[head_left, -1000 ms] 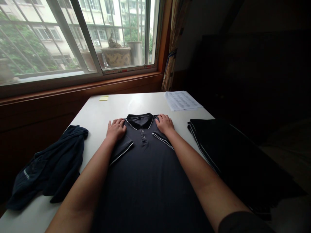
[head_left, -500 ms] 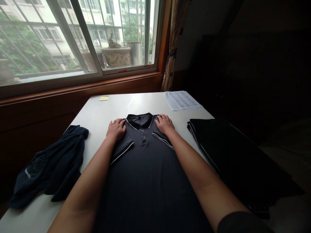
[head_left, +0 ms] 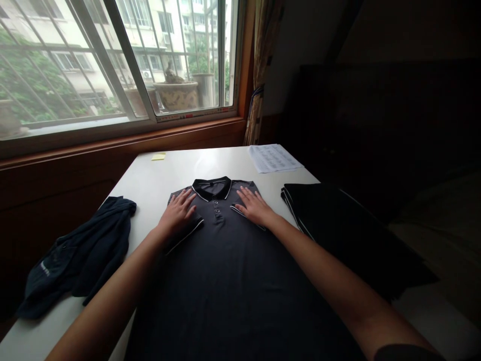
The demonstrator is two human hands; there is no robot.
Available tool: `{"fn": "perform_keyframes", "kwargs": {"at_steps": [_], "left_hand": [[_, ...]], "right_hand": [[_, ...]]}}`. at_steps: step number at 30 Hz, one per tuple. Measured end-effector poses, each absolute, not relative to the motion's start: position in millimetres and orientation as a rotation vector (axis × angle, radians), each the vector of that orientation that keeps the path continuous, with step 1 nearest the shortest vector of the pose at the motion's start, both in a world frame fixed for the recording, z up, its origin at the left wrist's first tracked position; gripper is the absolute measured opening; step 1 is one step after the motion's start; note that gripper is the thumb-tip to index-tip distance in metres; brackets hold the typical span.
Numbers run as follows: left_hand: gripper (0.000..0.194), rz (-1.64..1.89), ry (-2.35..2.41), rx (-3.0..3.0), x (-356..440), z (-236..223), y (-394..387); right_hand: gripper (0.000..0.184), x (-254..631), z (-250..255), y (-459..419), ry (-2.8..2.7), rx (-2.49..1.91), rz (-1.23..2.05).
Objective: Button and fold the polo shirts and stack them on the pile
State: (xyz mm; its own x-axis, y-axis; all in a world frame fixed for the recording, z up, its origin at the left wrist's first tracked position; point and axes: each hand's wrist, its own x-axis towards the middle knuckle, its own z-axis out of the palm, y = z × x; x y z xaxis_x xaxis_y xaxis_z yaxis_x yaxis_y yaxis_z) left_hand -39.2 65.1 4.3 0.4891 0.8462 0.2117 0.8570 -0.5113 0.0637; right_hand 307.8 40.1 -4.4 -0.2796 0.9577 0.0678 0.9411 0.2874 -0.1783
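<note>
In the head view, a dark grey polo shirt [head_left: 225, 271] is spread front up on a white table [head_left: 180, 165], its collar [head_left: 227, 188] pointed toward the window [head_left: 131, 62] and its lower part cut off by the bottom of the view. Both sleeves [head_left: 188, 228] are turned inward over the chest, their white-lined hems slanted. The left hand [head_left: 179, 209] is laid palm down at the shoulder on its side, fingers loosely spread; nothing is gripped by it. The right hand [head_left: 253, 204] is placed likewise near the other shoulder, flattened, fingers slightly apart, with nothing gripped.

The table's left edge is covered for a stretch by a rumpled navy garment [head_left: 80, 255], the right edge by a dark folded pile [head_left: 334, 220]. Bare white surface is seen between shirt and garment, in a narrower gap before the pile, and in a broad strip beyond the collar. Near the far edge, a yellow note [head_left: 158, 156] is set toward the left corner and printed papers [head_left: 274, 158] toward the right.

Beyond the glass, a gnarled stump [head_left: 173, 76] is held in a patterned pot [head_left: 176, 96]; beside it, a taller pot [head_left: 205, 89] is placed, whose contents cannot be made out.
</note>
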Motion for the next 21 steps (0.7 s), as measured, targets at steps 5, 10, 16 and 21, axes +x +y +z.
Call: {"fn": "perform_keyframes", "kwargs": {"at_steps": [5,10,16,21], "left_hand": [[0.063,-0.091,-1.620,-2.742,-40,-7,46],[0.062,-0.067,-1.637,-2.736,-39,-3,44],[0.063,-0.055,-1.641,-2.744,-41,-4,44],[0.063,-0.056,-1.627,-2.726,-40,-6,45]], "right_hand": [[0.071,306,-8,19,-2.430,-1.764,0.187],[0.071,308,-6,17,-2.438,-1.771,0.179],[0.066,304,1,-2,-2.409,-1.869,0.112],[0.066,257,11,-24,-2.403,-1.757,0.011]]}}
